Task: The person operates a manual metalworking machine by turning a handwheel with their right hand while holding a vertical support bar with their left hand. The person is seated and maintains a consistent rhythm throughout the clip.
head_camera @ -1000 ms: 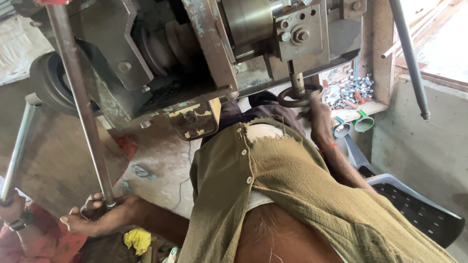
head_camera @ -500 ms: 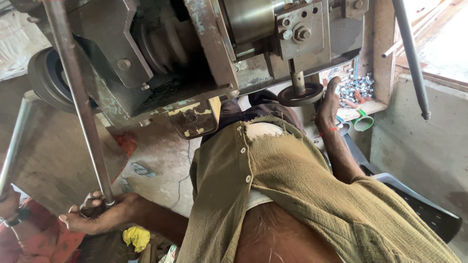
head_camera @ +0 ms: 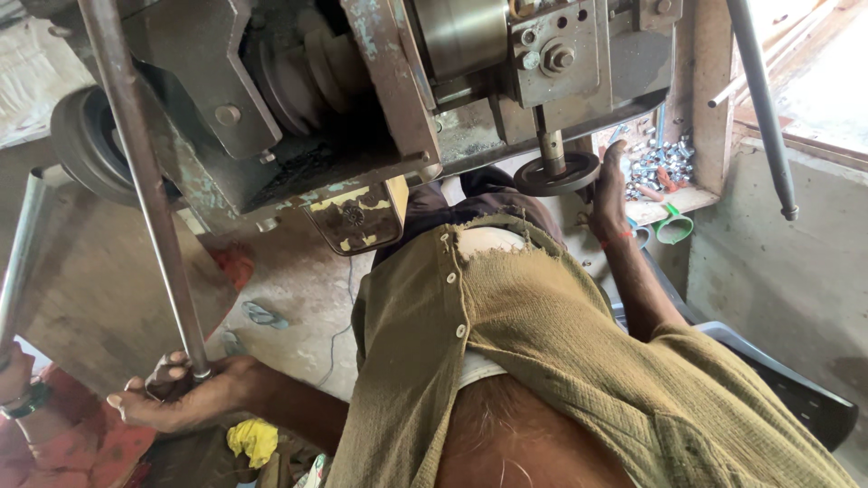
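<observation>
My left hand (head_camera: 185, 402) is low at the left, closed around the lower end of a long steel rod (head_camera: 145, 190) that slants up past the machine. My right hand (head_camera: 610, 185) reaches forward and grips the right rim of a small dark handwheel (head_camera: 553, 174) hanging under the grey metal machine (head_camera: 362, 99). My olive button shirt (head_camera: 542, 343) fills the lower middle of the view and hides my lap.
A wooden tray of small shiny metal parts (head_camera: 665, 163) sits behind the wheel, with green cups (head_camera: 674, 226) below it. Another person's hand with a wristwatch (head_camera: 18, 384) holds a pipe (head_camera: 23, 244) at far left. Yellow cloth (head_camera: 253, 440) lies on the floor. A dark plastic seat (head_camera: 800, 393) is at right.
My right hand has slid a little to the right and up along the handwheel's rim. My left hand keeps its hold on the rod.
</observation>
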